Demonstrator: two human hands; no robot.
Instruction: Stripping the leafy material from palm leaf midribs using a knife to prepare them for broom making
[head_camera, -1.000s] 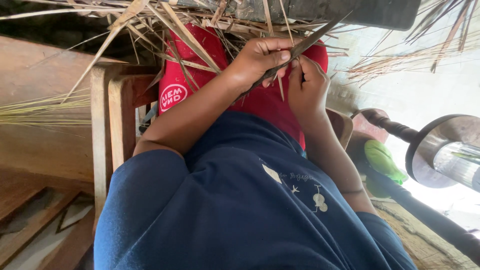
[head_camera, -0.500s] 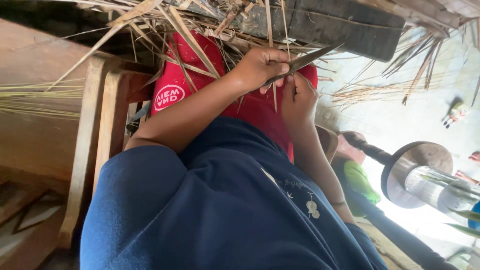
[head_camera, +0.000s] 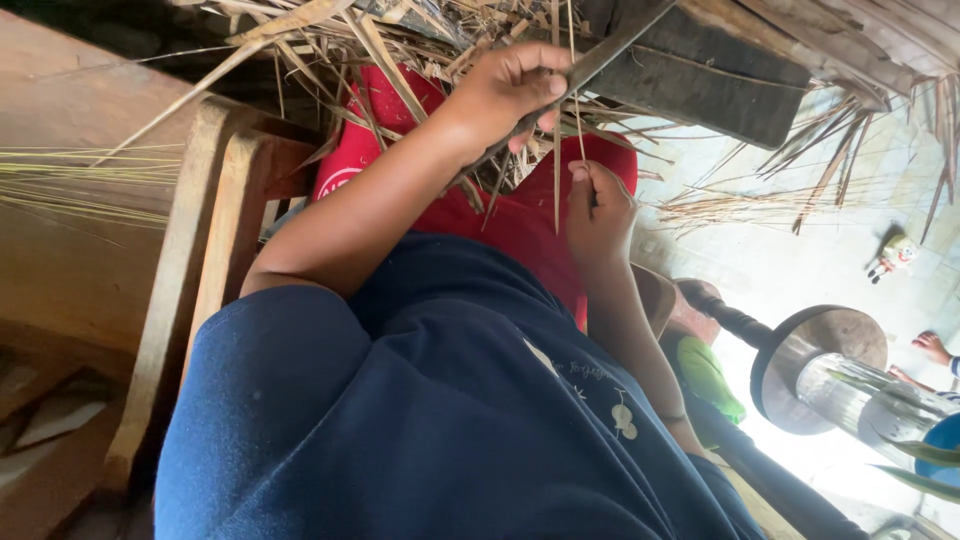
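1. Hands first: the left hand (head_camera: 505, 90) is the upper one, its arm coming across from the left of the view, and its fingers are curled shut around the handle of a knife (head_camera: 590, 62), thumb pressed on top.
2. The knife is long and dark, and its blade slants up and to the right, past the hand toward the top edge of the view.
3. The right hand (head_camera: 598, 212) sits just below and to the right of the left hand, a small gap between them.
4. Its thumb and forefinger are pressed together, pinching a thin pale leaf rib (head_camera: 579, 120) that runs straight up from the fingertips to the knife blade.
5. Both hands work over the lap, which is covered by a red cloth (head_camera: 520, 220) with a white round mark on its left side.
6. Dry leaf strips (head_camera: 370, 55) lie scattered over the cloth and across the top of the view.
7. A wooden chair frame (head_camera: 215, 230) stands at the left.
8. A dark blue shirt (head_camera: 450, 420) fills the lower part of the view.
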